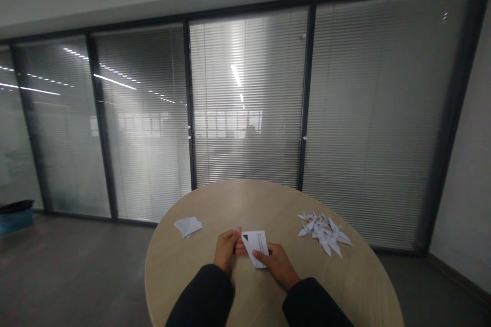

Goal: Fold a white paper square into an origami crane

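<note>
"What do the 2 hands have?"

"1 white paper sheet (255, 249), held between them, its top edge nearly level and its left edge slanting inward toward the bottom."

"Any marks on it?"

"A black triangle (244, 237) sits near the upper left corner, and a small patch of dark print (263, 237) sits near the upper right (too small to read)."

"And the grip?"

"The left hand (226, 250) pinches the sheet's left side, with its fingers (240, 248) partly behind the paper. The right hand (278, 265) has its thumb (260, 254) pressed on the front, low down. Folded or flat? I can't tell from here."
</note>
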### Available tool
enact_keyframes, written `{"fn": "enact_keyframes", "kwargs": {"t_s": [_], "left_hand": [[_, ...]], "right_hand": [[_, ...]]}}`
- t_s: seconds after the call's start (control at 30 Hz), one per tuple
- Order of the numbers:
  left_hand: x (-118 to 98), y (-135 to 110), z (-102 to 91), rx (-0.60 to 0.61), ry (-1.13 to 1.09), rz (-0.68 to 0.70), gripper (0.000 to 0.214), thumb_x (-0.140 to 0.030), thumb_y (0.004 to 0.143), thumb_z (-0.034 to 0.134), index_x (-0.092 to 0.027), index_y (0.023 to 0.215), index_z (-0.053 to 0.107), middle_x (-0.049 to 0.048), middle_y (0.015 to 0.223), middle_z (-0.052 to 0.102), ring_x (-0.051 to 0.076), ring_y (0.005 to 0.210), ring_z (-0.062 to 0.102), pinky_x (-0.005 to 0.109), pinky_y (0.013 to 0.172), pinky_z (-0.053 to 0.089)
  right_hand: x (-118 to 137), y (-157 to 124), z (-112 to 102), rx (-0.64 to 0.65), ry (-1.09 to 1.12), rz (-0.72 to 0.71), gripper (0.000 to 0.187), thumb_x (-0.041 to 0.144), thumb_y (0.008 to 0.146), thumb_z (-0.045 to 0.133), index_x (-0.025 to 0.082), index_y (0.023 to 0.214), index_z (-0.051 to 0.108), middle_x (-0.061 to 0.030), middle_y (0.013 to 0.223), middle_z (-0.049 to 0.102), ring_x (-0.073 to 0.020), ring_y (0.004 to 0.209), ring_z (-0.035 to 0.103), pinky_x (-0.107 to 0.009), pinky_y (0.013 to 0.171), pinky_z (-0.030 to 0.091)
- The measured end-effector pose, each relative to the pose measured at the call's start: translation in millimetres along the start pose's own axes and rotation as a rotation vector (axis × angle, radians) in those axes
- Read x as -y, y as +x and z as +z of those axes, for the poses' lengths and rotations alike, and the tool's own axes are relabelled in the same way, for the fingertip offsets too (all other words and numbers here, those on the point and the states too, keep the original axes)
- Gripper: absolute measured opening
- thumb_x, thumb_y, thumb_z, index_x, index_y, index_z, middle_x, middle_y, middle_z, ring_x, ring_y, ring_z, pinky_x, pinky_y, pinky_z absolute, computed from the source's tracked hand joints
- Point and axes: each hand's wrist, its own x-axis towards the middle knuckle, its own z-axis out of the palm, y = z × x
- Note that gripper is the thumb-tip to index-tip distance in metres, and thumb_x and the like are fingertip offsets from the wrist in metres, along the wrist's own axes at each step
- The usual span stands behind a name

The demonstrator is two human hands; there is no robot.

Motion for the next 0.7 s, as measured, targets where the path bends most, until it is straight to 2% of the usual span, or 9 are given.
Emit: {"fn": "enact_keyframes", "kwargs": {"t_s": [0.1,0.2,0.47,0.7], "left_hand": [[2.3,0.8,0.5,0.064,0.026,-0.016,0.052,-0.06,0.057,0.071,-0.01,0.066,0.065,0.0116,0.062,0.069,0.019,0.051,0.064,0.029,0.055,0.051],[6.2,1.0,2.3,0.103,0.054,-0.021,0.05,-0.058,0.053,0.075,-0.01,0.063,0.064,0.0082,0.057,0.067,0.016,0.049,0.061,0.027,0.052,0.05],[10.9,2.6,1.5,0.033,0.109,0.041,0.049,-0.055,0.042,0.08,-0.014,0.054,0.055,0.0019,0.048,0.06,0.015,0.045,0.058,0.029,0.051,0.051],[13.0,4.2,2.0,0.018,0.112,0.061,0.05,-0.057,0.043,0.079,-0.014,0.052,0.054,0.0003,0.044,0.056,0.012,0.04,0.053,0.026,0.046,0.047]], "right_hand": [[-3.0,0.7,-1.1,-0.025,-0.006,-0.001,0.05,0.055,0.062,0.068,0.01,0.082,0.072,-0.0106,0.078,0.073,-0.0278,0.073,0.066,-0.033,0.063,0.051],[-5.5,2.0,-1.6,-0.048,0.013,-0.008,0.051,0.056,0.062,0.068,0.009,0.082,0.072,-0.0121,0.08,0.073,-0.0286,0.074,0.067,-0.035,0.065,0.052],[-7.8,3.8,-0.3,-0.039,0.074,0.018,0.057,0.059,0.058,0.07,0.009,0.086,0.071,-0.0138,0.082,0.073,-0.0295,0.076,0.067,-0.038,0.07,0.052],[-8.9,3.1,-1.0,-0.017,0.085,0.0,0.055,0.057,0.061,0.07,0.009,0.087,0.071,-0.0123,0.082,0.073,-0.0277,0.076,0.067,-0.036,0.069,0.052]]}}
